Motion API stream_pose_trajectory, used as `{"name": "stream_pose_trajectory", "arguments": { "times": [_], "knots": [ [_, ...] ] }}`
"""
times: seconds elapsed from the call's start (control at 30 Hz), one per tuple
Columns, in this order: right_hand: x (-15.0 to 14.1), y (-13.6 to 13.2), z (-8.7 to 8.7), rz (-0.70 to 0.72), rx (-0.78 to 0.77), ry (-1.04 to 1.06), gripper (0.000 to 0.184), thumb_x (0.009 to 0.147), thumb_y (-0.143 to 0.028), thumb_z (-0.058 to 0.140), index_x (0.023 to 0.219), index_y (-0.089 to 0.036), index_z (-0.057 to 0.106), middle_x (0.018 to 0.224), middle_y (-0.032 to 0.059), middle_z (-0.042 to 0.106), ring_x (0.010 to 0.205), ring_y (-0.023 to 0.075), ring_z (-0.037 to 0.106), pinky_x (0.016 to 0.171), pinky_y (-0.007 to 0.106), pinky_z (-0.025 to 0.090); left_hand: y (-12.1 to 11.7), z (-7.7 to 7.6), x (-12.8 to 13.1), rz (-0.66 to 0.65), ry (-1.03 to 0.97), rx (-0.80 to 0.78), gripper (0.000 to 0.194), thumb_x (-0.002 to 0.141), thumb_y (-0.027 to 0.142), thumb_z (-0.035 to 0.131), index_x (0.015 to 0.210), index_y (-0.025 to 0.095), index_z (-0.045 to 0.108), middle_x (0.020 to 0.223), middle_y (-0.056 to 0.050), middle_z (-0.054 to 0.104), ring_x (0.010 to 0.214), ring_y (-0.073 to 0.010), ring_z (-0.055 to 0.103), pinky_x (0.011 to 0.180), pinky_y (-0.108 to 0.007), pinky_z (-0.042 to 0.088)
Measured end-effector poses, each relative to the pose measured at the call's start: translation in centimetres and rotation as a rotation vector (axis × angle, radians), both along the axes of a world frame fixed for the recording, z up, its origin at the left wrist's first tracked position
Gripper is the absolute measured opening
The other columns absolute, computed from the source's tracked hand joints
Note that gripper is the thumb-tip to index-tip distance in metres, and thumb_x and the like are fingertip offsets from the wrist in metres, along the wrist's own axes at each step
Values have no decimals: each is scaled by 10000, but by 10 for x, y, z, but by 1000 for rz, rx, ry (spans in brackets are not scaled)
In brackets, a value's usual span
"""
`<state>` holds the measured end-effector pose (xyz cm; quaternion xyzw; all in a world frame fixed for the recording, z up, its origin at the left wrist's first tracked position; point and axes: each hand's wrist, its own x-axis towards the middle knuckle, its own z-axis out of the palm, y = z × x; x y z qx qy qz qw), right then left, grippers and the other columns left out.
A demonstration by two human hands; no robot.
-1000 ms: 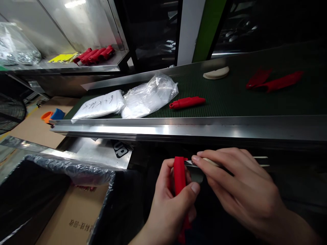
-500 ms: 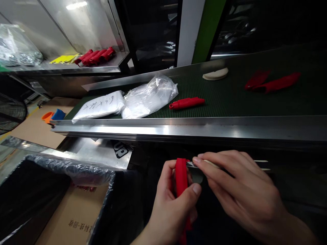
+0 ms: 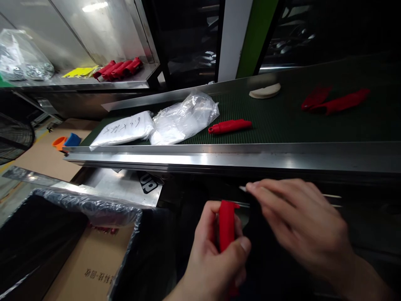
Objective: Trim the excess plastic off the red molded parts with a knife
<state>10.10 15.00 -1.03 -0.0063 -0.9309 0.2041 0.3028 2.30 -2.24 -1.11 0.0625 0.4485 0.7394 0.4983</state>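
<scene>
A red moulded plastic part (image 3: pixel 227 225) stands upright in my left hand (image 3: pixel 213 255), whose fingers and thumb wrap round its middle. Its lower end is mostly hidden. My right hand (image 3: pixel 300 221) pinches what looks like a slim knife (image 3: pixel 243 189); the pointed tip shows past the fingertips, and two thin pale ends stick out behind the hand. That tip is above and right of the red part, apart from it. A similar red part (image 3: pixel 230 126) lies on the green belt (image 3: pixel 272 121) beyond my hands.
Clear plastic bags (image 3: pixel 184 119) and a white packet (image 3: pixel 122 130) lie on the belt behind a metal rail (image 3: pixel 219 159). More red parts (image 3: pixel 341 102) and a pale curved piece (image 3: pixel 265 91) are further right. At lower left stands a box lined with black plastic (image 3: pixel 134 221).
My right hand has drawn the knife tip away from the red part, up and slightly right. My left hand has lowered the part a little and turned it.
</scene>
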Motion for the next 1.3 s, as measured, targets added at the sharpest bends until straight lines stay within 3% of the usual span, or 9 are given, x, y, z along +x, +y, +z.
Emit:
{"name": "stream_pose_trajectory", "arguments": {
  "times": [0.13,0.23,0.33,0.77,0.93,1.0,1.13,1.23,1.3],
  "knots": [
    [2,-4,9,-33,-261,-51,363,921,-71,555,1238,-231,632,1175,32,628,1064,163,595,894,317,487,-1,2,1,-23,-70,58,290,853,274,702,960,232,435,827,46,500,459,-4,396,392,-100,382],
    [3,-16,16,46,-234,-16,370,905,-25,538,1228,-182,625,1158,56,616,1065,164,579,875,324,486,0,-1,-3,-51,-144,168,252,879,282,659,978,241,431,767,48,487,447,-15,380,372,-96,391],
    [3,-25,16,64,-185,-7,371,900,0,514,1214,-165,626,1134,70,615,1047,174,571,847,349,482,0,-2,-6,-70,-223,254,248,884,278,645,1015,254,436,848,35,495,472,-12,408,373,-89,400],
    [1,-26,9,96,-142,4,404,891,20,520,1244,-154,610,1139,95,606,1042,201,566,823,378,477,0,-2,-4,-95,-284,315,220,865,223,635,1002,253,466,844,29,518,484,-22,429,371,-94,420],
    [-3,-13,4,-100,-180,47,413,899,-21,574,1247,-236,637,1136,39,646,1021,180,605,891,368,478,-3,0,5,-84,-280,360,336,709,153,790,927,198,539,718,7,593,512,-43,488,469,-100,420],
    [-1,-8,7,-139,-247,33,374,918,-59,576,1222,-265,651,1149,10,645,1042,155,607,910,317,477,-4,3,1,-170,-288,386,319,771,253,774,990,200,548,758,-28,646,534,-62,534,503,-123,422],
    [7,-2,17,105,-197,-7,416,893,-15,548,1248,-221,615,1182,44,609,1082,187,582,856,342,487,-5,5,-13,-348,-335,373,396,956,521,479,1172,194,538,844,-99,712,531,-119,603,486,-176,445],
    [12,2,21,241,-35,-38,456,859,7,546,1269,-187,595,1188,86,597,1094,246,555,848,417,465,-8,0,-15,-421,-467,307,543,924,603,489,1215,153,577,856,-120,729,548,-138,622,472,-185,461],
    [14,4,21,267,33,-53,483,854,-3,558,1299,-189,584,1225,93,583,1102,267,533,841,438,448,-11,-6,-10,-392,-555,311,589,918,621,483,1193,117,617,814,-120,732,519,-142,616,426,-175,430]
  ]
}}
